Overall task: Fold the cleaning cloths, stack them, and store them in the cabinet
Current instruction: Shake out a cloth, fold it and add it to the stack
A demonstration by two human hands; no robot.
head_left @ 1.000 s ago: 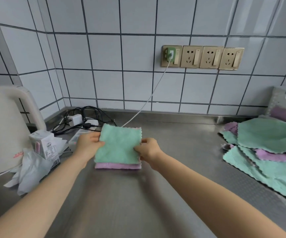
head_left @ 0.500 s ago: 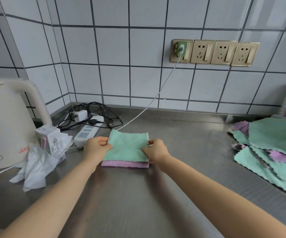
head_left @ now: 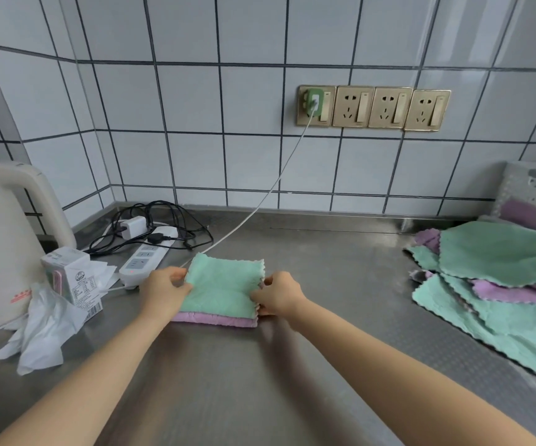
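Both forearms reach in from the near edge over the brushed stainless steel counter (head_left: 215, 391). Vs the earlier frames the grip is the same, but the folded stack sits a bit further right of the power strip, and its top right corner is now lifted slightly.

Left hand (head_left: 163, 289) pinches the left edge of the folded green fleecy cloth (head_left: 223, 289), thumb on top. Right hand (head_left: 277, 296) pinches the right edge, fingers curled round the layers. The green cloth is squarish with a scalloped hem and lies on a folded lilac cloth (head_left: 215, 319) of the same fluffy material; only the lilac near edge shows. The stack sits mid-counter, flat.

Left, near: crumpled white tissue (head_left: 42, 336), a small printed carton (head_left: 70, 275), and a smooth cream plastic kettle (head_left: 0, 243).

Right: a loose pile of unfolded green and lilac cloths (head_left: 501, 284), overlapping, well apart from the stack.

Further back: white power strip (head_left: 144, 262) with a tangle of black cables (head_left: 170, 223), and a white cable (head_left: 260, 207) running up to a green plug (head_left: 314, 103) in the leftmost of four brass-coloured wall sockets (head_left: 389, 107). Glossy white square tiles (head_left: 250, 162) with dark grout.
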